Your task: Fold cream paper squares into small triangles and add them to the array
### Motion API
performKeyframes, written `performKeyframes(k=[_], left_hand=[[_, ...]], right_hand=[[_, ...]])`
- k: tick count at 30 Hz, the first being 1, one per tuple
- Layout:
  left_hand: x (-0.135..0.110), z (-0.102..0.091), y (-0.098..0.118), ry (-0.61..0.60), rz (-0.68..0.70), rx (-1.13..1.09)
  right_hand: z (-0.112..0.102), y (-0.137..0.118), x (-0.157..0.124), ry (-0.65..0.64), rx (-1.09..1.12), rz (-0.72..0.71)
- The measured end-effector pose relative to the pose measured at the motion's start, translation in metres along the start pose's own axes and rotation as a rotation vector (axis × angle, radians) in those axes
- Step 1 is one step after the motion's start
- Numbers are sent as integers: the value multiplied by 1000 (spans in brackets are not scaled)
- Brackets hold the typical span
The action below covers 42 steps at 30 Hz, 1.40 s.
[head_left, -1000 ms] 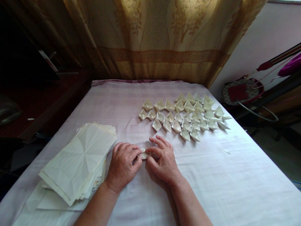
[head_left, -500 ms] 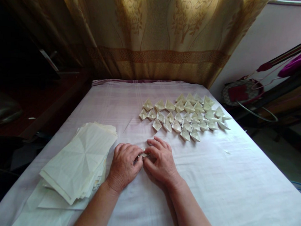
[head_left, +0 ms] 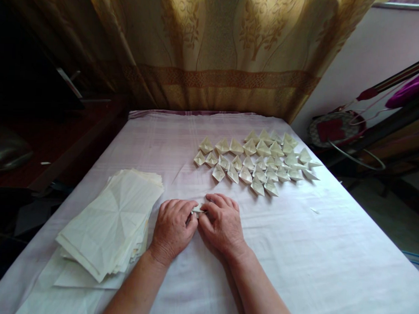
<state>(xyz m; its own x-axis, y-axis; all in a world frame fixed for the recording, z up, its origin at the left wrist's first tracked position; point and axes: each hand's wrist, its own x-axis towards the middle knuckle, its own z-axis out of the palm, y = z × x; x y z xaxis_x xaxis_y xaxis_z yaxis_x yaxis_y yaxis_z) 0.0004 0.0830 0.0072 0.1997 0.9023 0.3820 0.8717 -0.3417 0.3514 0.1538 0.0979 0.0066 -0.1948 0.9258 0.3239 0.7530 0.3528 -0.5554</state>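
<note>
with dozens of boats (head_left: 257,164) folded and a thick stack (head_left: 111,220) of sheets left, the left hand (head_left: 172,228) and right hand (head_left: 221,224) both pinch one small half-folded paper (head_left: 197,210).

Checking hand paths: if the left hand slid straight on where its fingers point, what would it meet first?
The left hand points forward and rightward; it would likely meet the small folded paper at its fingertips, then the right hand just beyond.
</note>
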Motion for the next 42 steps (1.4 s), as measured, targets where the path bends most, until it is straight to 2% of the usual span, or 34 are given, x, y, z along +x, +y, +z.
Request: performKeyframes(k=[10,16,19,23,27,29,35,38,42], left_hand=[[0,0,-4,9,-36,-125],[-2,3,-8,13,40,-192],[-3,6,-11,6,26,-186],[-3,10,-14,4,-57,-183],[-1,11,-15,-18,-154,-220],[0,10,-15,-21,-180,-237],[0,8,-15,-45,-176,-314],[0,7,-14,-32,-217,-322],[-1,8,-15,-23,-237,-348]], right_hand=[[2,-1,0,17,50,114],[5,-2,1,62,65,200],[5,-2,2,52,77,205],[-1,7,3,4,156,163],[-14,22,5,-159,268,23],[-19,28,5,-199,294,-28],[-15,31,4,-139,266,-25],[-11,32,4,-109,252,-17],[-8,35,3,-82,267,-82]])
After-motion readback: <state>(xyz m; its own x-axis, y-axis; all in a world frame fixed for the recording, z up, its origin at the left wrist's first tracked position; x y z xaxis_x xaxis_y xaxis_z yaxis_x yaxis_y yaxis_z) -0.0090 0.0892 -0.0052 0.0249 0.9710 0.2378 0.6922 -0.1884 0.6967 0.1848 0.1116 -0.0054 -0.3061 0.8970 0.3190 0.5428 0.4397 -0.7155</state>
